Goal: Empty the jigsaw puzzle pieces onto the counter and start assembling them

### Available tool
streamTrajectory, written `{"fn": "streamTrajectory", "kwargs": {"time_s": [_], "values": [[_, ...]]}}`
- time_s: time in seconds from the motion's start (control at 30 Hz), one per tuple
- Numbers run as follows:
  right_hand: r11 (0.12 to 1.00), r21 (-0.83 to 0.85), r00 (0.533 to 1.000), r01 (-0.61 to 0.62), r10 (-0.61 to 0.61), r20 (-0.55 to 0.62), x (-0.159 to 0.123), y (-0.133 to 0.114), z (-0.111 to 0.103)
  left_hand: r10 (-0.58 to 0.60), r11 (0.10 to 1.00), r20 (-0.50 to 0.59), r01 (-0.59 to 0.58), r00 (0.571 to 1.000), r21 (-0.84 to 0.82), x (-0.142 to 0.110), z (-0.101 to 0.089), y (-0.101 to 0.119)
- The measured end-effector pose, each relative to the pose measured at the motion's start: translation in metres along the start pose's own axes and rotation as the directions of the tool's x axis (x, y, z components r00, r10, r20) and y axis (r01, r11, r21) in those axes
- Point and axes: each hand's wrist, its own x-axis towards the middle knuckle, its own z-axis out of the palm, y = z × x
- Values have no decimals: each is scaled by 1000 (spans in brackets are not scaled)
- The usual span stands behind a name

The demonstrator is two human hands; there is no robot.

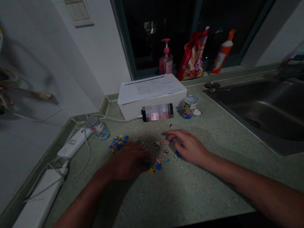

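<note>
Small colourful jigsaw puzzle pieces (158,166) lie scattered on the green speckled countertop (178,199) between my hands. A denser cluster of puzzle pieces (118,142) sits just beyond my left hand. My left hand (130,160) is low over the left side of the pieces, palm down, thumb and fingers apart; it looks slightly blurred. Its palm hides some of the counter. On the right, my right hand (191,147) rests beside several pieces, index finger stretched toward the middle and thumb apart from it. A blue piece (178,154) shows by its thumb. I see nothing held in either hand.
Behind the pieces, a phone (157,112) leans on a white box (152,92). Jars stand at left (98,128) and right (189,106). Power strips (38,205) and cables line the left wall. A steel sink (271,104) is at right; bottles (166,63) stand by the window.
</note>
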Motion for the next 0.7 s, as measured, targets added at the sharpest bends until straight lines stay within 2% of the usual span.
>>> {"fn": "streamTrajectory", "kwargs": {"time_s": [0.37, 0.57, 0.7], "values": [[1000, -5, 1000, 6, -6, 7, 0, 1, 1, -34, 999, -16, 34, 999, -37, 1, 9, -4], [1000, -10, 1000, -1, 1, 3, 0, 2, 1, -26, 1000, -4, 26, 1000, 0, 5, 9, -1], [1000, -7, 1000, -9, 9, 7, 0, 2, 1, -47, 998, -61, 49, 997, 31, 6, 6, 2]]}}
